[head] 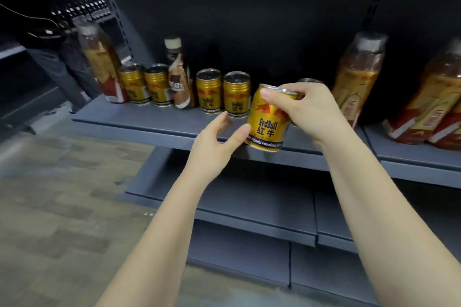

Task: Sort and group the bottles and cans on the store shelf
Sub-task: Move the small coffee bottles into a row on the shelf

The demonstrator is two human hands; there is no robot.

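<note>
My right hand point(303, 109) grips a gold Red Bull can point(268, 122) by its top rim, holding it tilted just above the front of the grey shelf point(139, 119). My left hand point(217, 139) is open, its thumb touching the can's lower left side. Several more gold cans stand in a row behind, two point(209, 91) point(236, 95) close to the held one and two point(132, 83) point(157, 85) farther left. A brown coffee bottle point(178, 75) stands between the pairs. Another can top point(309, 81) shows behind my right hand.
Tea bottles with red-and-gold labels stand at the left end point(102, 65) and at the right point(356, 77) point(429, 104) of the shelf. Lower grey shelves point(249, 209) jut out below my arms. Tiled floor point(62, 194) lies to the left.
</note>
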